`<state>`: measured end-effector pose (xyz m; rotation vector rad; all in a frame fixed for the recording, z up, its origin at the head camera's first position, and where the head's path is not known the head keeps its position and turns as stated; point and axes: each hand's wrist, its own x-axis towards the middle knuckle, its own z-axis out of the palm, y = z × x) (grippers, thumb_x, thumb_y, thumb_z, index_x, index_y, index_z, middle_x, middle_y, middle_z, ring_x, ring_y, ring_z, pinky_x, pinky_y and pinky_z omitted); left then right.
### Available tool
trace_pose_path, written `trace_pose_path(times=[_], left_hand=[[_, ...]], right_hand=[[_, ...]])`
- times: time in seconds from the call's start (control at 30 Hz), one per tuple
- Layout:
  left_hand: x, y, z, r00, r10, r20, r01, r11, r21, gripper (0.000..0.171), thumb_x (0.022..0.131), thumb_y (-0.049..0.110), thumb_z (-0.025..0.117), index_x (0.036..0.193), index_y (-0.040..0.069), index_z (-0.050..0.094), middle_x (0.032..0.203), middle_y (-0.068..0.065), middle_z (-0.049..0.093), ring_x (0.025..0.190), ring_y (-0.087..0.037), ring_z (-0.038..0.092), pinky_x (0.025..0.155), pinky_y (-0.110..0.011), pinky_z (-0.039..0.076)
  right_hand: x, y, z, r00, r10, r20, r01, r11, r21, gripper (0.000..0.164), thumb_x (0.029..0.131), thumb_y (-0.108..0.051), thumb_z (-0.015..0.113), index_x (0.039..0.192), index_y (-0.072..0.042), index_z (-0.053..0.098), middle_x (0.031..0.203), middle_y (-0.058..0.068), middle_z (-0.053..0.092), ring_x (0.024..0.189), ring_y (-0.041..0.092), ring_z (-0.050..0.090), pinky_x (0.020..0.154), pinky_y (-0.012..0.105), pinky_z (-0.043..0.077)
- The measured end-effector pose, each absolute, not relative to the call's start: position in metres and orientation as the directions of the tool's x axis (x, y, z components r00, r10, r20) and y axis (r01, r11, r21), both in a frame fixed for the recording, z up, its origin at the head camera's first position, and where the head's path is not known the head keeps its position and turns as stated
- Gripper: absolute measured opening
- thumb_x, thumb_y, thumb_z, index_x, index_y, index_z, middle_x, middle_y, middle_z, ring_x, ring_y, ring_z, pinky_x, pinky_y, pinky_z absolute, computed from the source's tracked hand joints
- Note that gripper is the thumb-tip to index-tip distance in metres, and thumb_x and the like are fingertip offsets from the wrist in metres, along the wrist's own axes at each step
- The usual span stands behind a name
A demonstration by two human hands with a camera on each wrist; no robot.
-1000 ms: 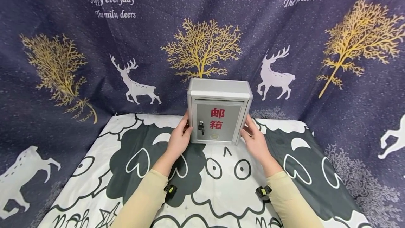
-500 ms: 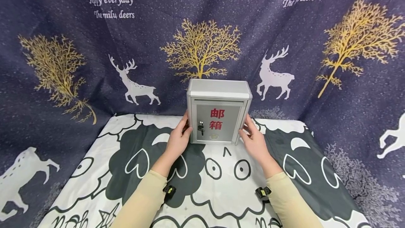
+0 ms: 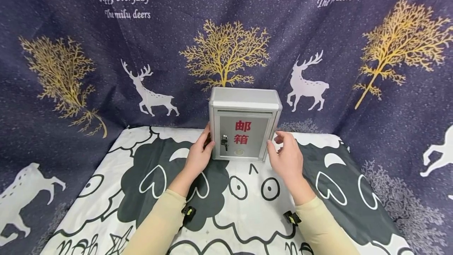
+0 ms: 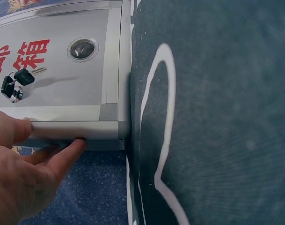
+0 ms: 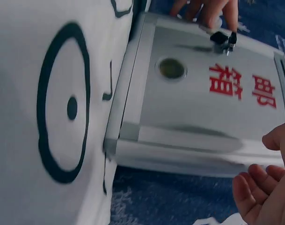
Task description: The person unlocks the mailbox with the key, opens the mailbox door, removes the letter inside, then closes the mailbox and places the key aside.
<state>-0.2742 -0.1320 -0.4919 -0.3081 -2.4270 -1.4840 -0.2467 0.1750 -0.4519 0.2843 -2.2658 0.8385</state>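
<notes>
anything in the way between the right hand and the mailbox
Nothing visible stands between the right hand and the near side of the mailbox. The keys and the left hand are over toward its opposite side.

Bare left hand has thumb and fingertip on the side of a silver-grey metal box with red characters, round dark window, black-headed keys at its lock, white-lined dark-green cloth alongside.
</notes>
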Motion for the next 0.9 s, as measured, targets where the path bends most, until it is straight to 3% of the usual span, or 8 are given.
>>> trace_pose_path(times=[0.13,0.47,0.77,0.9], left_hand=[[-0.275,-0.133,-0.492,-0.935,0.029,0.352,0.328,0.445,0.833,0.072,0.115,0.017,0.064,0.178,0.033,0.033,0.161,-0.014,0.060,0.141,-0.037,0.065,0.117,-0.059,0.050],[-0.274,-0.132,-0.492,-0.937,0.039,0.348,0.330,0.431,0.840,0.072,0.115,0.016,0.064,0.178,0.032,0.032,0.161,-0.016,0.060,0.142,-0.037,0.064,0.118,-0.058,0.049],[-0.273,-0.131,-0.492,-0.934,0.034,0.355,0.332,0.444,0.832,0.071,0.115,0.017,0.064,0.178,0.032,0.033,0.158,-0.018,0.063,0.142,-0.037,0.064,0.118,-0.059,0.049],[-0.273,-0.131,-0.491,-0.933,0.038,0.357,0.336,0.439,0.833,0.072,0.115,0.018,0.064,0.178,0.034,0.032,0.158,-0.017,0.063,0.142,-0.037,0.064,0.118,-0.059,0.049]], right_hand=[[-0.242,0.163,-0.452,-0.696,-0.031,0.718,-0.464,0.782,-0.416,0.034,0.103,-0.019,0.080,0.130,0.001,0.070,0.104,0.014,0.073,0.079,0.030,0.069,0.062,0.046,0.058],[-0.238,0.133,-0.461,-0.705,-0.179,0.686,-0.529,0.777,-0.341,0.032,0.102,-0.026,0.083,0.121,-0.002,0.077,0.102,0.010,0.075,0.087,0.028,0.072,0.062,0.045,0.059],[-0.247,0.104,-0.467,-0.609,-0.300,0.734,-0.631,0.744,-0.219,0.032,0.099,-0.032,0.087,0.116,-0.005,0.079,0.099,0.007,0.077,0.088,0.026,0.074,0.062,0.045,0.062],[-0.252,0.093,-0.465,-0.611,-0.312,0.727,-0.623,0.756,-0.200,0.035,0.100,-0.036,0.087,0.117,-0.007,0.080,0.104,0.006,0.079,0.090,0.026,0.076,0.062,0.045,0.062]])
